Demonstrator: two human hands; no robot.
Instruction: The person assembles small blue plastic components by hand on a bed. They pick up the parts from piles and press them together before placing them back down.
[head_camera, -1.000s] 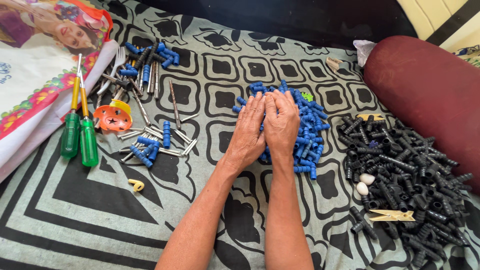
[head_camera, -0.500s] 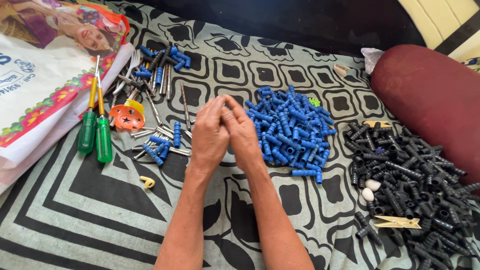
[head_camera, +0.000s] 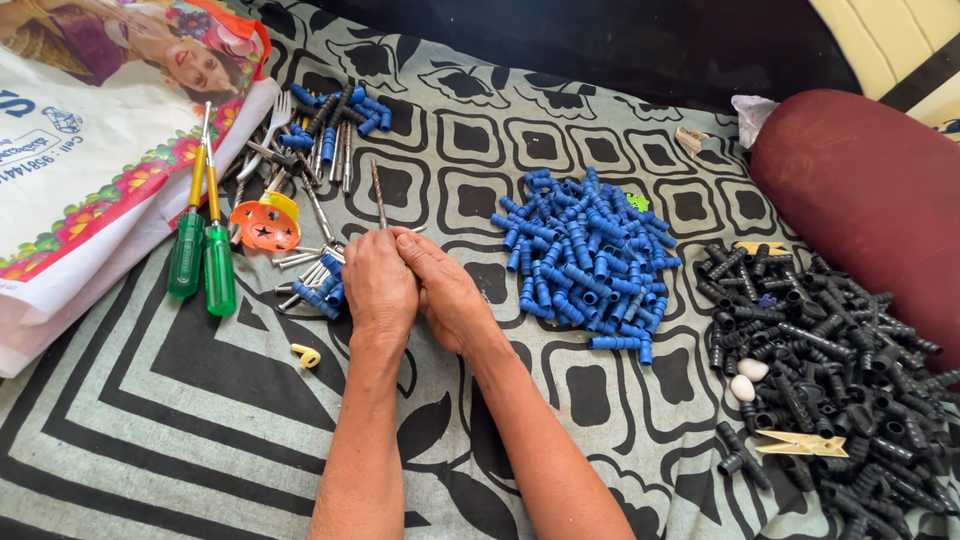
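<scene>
My left hand (head_camera: 378, 285) and my right hand (head_camera: 450, 298) rest pressed side by side on the patterned cloth (head_camera: 180, 420), fingers curled down together. Their fingertips lie at a scatter of thin metal pins (head_camera: 300, 262) and a few small blue tube pieces (head_camera: 322, 290). Whatever sits under the fingers is hidden. A large heap of blue tube pieces (head_camera: 585, 255) lies just right of my right hand. A slim metal drill bit (head_camera: 378, 195) points away from my fingertips.
Two green-handled screwdrivers (head_camera: 205, 255) and an orange disc (head_camera: 265, 225) lie at left beside a printed bag (head_camera: 90, 150). A heap of black tube pieces (head_camera: 830, 350) with a wooden clothespin (head_camera: 800, 443) fills the right, under a maroon cushion (head_camera: 870, 190). A yellow hook (head_camera: 306, 354) lies near my left forearm.
Both hands have slid together to the left, off the big blue heap and onto the pins and small blue pieces.
</scene>
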